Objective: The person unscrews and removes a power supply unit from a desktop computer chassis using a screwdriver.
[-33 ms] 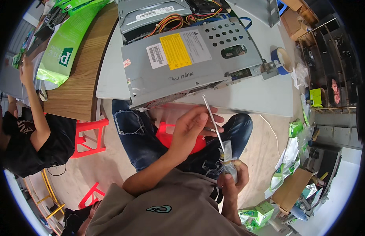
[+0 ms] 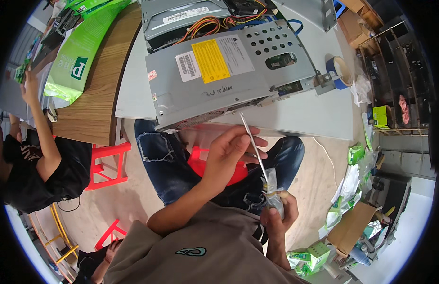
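Note:
Above my lap, my left hand (image 2: pixel 226 154) has its fingers closed around a thin silvery-white stick (image 2: pixel 250 135). The stick slants down to the right, and its lower end meets the mouth of a small clear plastic bag (image 2: pixel 275 201). What is inside the bag is too small to make out. My right hand (image 2: pixel 282 215) grips this bag, thumb and fingers wrapped round it. Just beyond my hands lies an open grey metal computer case (image 2: pixel 215 90), with a yellow-and-white label and coloured cables at its far side.
The case rests on a white table (image 2: pixel 319 116). A roll of blue tape (image 2: pixel 339 73) stands at the right. Green bags (image 2: pixel 75 66) lie on a wooden tabletop (image 2: pixel 106 71), where another person (image 2: pixel 37 165) sits. A cardboard box (image 2: pixel 352 229) and packets are on the right-hand floor.
The stick's upper tip has shifted slightly left with my left hand. At the lower left, another person's hand has come into sight. Both my hands keep their hold.

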Available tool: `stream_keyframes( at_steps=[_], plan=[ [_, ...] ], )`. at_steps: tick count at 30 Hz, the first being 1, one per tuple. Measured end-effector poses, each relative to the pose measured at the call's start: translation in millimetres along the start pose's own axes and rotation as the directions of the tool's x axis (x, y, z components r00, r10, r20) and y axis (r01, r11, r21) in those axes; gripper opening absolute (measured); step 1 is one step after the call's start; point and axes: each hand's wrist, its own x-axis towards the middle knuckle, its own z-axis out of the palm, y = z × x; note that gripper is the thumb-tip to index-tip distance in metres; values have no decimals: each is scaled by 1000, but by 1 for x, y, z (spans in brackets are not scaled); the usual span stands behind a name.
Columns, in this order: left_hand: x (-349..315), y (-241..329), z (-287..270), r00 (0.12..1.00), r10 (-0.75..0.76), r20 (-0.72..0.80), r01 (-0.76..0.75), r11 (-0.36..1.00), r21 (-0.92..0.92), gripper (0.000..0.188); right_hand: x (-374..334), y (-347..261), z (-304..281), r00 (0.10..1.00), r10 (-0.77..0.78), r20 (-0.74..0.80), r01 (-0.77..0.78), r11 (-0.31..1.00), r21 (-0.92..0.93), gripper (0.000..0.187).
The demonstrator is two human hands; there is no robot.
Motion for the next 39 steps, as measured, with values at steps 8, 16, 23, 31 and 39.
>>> stream_keyframes(
  at_steps=[8,16,23,31,39],
  plan=[
    [-2,-1,-4,999,-4,-39,4,1000,-2,32,1,-1,-1,998,49,50,-52,997,56,42],
    [-2,1,-2,996,-2,-93,5,1000,31,33,1,3,3,986,140,85,-155,965,210,48],
    [-2,1,-2,995,13,-100,-8,999,51,33,1,2,9,944,299,139,-330,834,442,51],
    [-2,-2,-7,997,7,-83,-3,999,49,31,3,5,7,902,353,246,-429,685,589,48],
    [-1,1,-5,994,11,-111,-7,999,37,31,3,3,8,847,408,341,-521,504,689,47]
  ],
)
